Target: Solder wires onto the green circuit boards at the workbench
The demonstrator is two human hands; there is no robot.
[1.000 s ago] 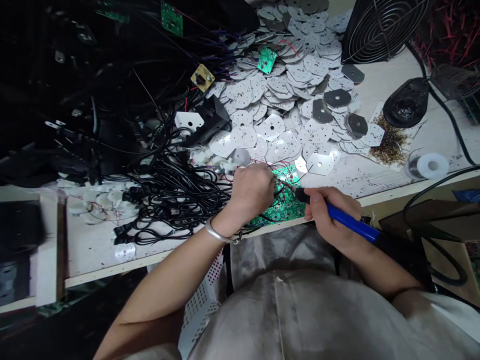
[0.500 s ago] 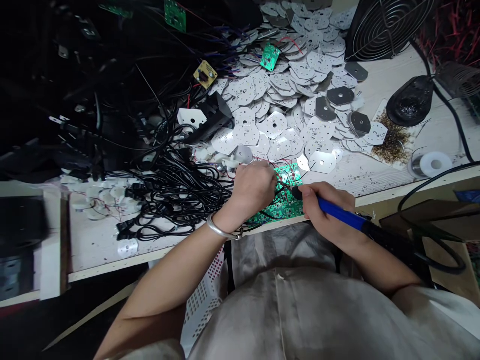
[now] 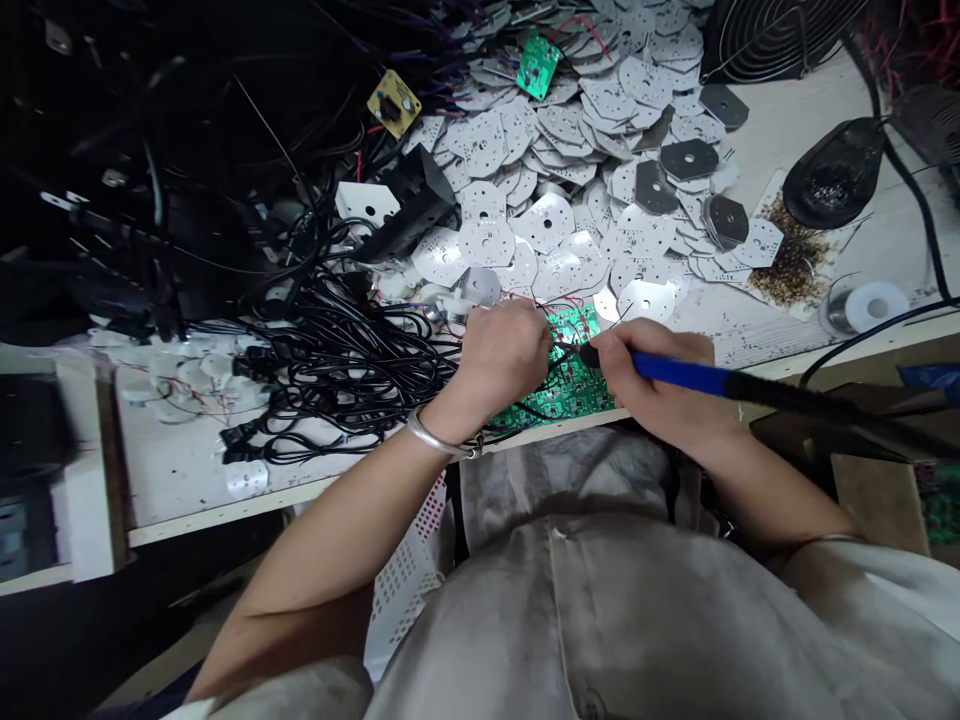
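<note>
A green circuit board lies at the near edge of the white bench. My left hand rests on its left part, fingers curled tight on something I cannot make out, beside thin red wires. A metal bangle sits on that wrist. My right hand grips a blue-handled soldering iron, whose dark tip meets the board close to my left fingers.
A heap of white round LED plates covers the bench behind the board. Tangled black power cords lie to the left. A solder reel, a black iron stand and a fan grille sit at right.
The soldering iron's handle has swung flatter and my right hand has edged left toward my left hand. The view has tilted so the bench sits a little higher in the picture.
</note>
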